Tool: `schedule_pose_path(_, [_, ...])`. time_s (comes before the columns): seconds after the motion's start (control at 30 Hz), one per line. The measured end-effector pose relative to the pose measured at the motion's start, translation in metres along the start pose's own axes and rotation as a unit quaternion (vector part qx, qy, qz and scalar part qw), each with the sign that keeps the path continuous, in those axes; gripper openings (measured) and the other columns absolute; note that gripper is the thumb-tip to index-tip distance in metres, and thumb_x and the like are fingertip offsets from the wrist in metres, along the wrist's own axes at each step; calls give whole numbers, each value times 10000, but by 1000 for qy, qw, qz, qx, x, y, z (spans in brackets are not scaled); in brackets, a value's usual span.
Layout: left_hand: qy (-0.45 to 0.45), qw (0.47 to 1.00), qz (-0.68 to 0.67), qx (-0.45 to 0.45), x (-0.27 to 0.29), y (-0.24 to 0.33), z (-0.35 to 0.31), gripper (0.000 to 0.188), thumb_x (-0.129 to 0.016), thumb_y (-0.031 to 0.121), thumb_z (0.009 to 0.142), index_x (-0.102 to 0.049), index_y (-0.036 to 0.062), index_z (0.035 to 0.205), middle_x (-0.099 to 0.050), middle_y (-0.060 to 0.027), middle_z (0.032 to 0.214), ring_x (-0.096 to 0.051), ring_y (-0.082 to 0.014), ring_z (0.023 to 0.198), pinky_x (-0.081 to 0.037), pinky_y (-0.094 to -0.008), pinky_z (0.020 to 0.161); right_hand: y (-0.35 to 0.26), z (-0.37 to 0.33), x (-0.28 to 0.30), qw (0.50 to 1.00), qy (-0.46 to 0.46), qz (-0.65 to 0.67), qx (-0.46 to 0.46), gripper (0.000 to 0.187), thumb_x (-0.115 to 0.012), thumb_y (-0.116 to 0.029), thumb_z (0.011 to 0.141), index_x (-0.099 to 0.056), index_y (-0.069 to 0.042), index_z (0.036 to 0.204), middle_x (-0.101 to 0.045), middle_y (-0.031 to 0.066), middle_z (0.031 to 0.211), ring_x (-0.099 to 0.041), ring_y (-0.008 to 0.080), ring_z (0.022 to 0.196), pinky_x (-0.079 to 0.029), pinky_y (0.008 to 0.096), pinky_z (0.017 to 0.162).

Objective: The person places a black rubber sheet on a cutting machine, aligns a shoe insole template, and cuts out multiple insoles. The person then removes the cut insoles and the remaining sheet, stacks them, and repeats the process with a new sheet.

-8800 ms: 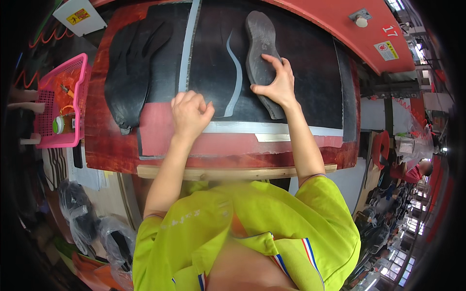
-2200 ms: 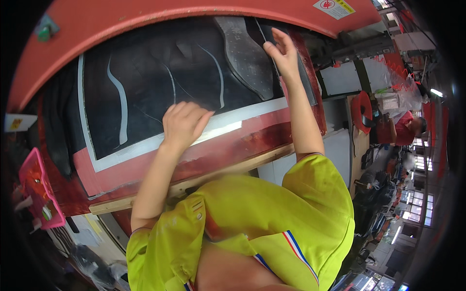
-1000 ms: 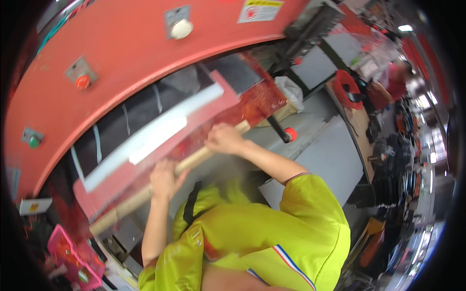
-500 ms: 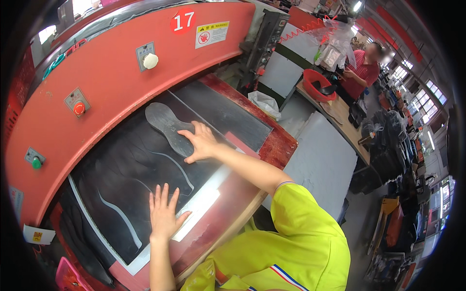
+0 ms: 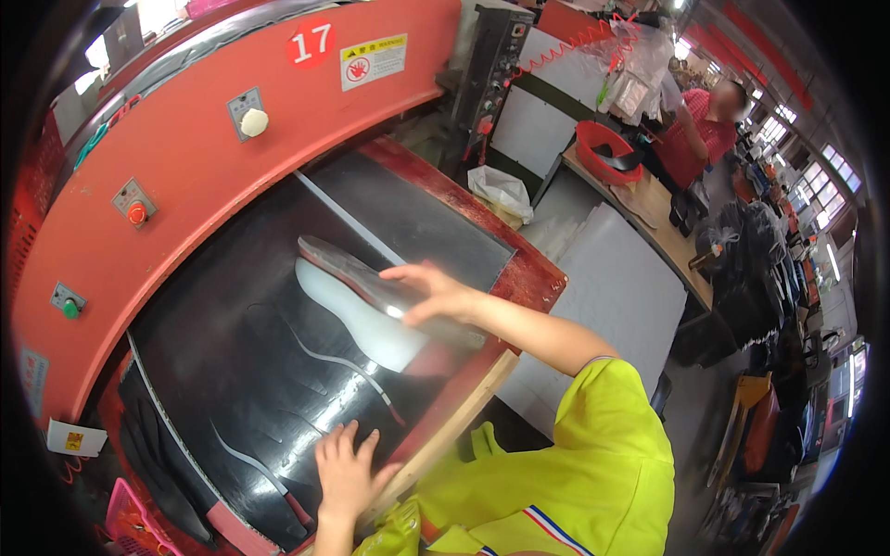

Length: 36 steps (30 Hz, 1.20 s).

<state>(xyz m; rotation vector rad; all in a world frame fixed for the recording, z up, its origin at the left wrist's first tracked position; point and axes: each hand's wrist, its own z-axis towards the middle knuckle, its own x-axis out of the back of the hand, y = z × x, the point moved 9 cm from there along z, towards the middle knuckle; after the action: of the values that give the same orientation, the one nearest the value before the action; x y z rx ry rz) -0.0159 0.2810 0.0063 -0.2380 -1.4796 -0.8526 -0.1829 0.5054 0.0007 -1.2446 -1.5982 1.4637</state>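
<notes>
My right hand [image 5: 438,295] grips a dark, thin insole-shaped piece [image 5: 338,267] by its near part. The piece is tilted up on edge, its near end blurred by motion. Beside and below it shows a white insole-shaped area [image 5: 371,332] within the black sheet [image 5: 209,334] that covers the press bed. Curved slits in the sheet show pale, such as the long slit [image 5: 338,360]. Near the front edge my left hand [image 5: 348,471] lies with fingers spread, touching the sheet and holding nothing.
A red press beam [image 5: 213,139] with buttons and a knob spans the far side. A wooden strip [image 5: 454,422] edges the front. To the right are a grey table [image 5: 603,287] and a red basin [image 5: 607,153] on a bench. A person in red [image 5: 695,134] is beyond.
The insole-shaped piece, flat before, is now raised and tilted in my right hand, baring white beneath. The black sheet has shifted toward me. My left hand has moved nearer the front edge.
</notes>
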Motion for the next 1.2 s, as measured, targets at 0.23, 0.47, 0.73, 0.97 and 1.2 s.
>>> schedule_pose_path(0.23, [113, 973, -201, 33, -6, 47, 138, 459, -835, 489, 650, -693, 80, 804, -676, -58, 738, -671, -250, 694, -524, -366, 650, 10, -2, 21, 985, 80, 153, 5, 671, -707, -154, 752, -508, -30, 1380, -620, 111, 1207, -617, 169, 1041, -486, 313, 952])
schedule_pose_path(0.47, [107, 973, -201, -36, -16, 53, 160, 320, -771, 374, 742, -679, 75, 808, -671, -57, 706, -659, -240, 624, -537, -363, 588, 2, -2, -3, 977, 21, 212, -8, 816, -723, -221, 757, -365, 14, 1453, -528, 170, 1315, -538, 233, 1201, -430, 348, 1046])
schedule_pose_path(0.73, [348, 925, -154, -13, 30, -1, 62, 100, -574, 66, 834, -595, 11, 753, -536, -90, 603, -516, -252, 506, -409, -352, 483, 2, 2, 10, 966, 32, 258, -9, 749, -715, -215, 743, -448, 27, 1399, -617, 126, 1178, -628, 174, 1020, -526, 288, 894])
schedule_pose_path(0.97, [265, 944, -109, 166, -8, -16, -16, 81, -678, 133, 798, -671, 60, 830, -636, -80, 782, -592, -277, 751, -429, -371, 738, -14, 6, 10, 998, 41, 48, 14, 834, -751, -270, 687, -450, 10, 1413, -606, 113, 1152, -594, 171, 1031, -479, 278, 912])
schedule_pose_path(1.2, [254, 933, -162, 197, -30, -24, -34, 127, -735, 138, 725, -688, 60, 814, -672, -69, 910, -597, -286, 927, -408, -400, 850, -42, 92, 16, 914, 77, -361, 168, 779, -855, -218, 563, -579, -123, 1285, -572, 180, 1221, -555, 293, 1172, -453, 390, 986])
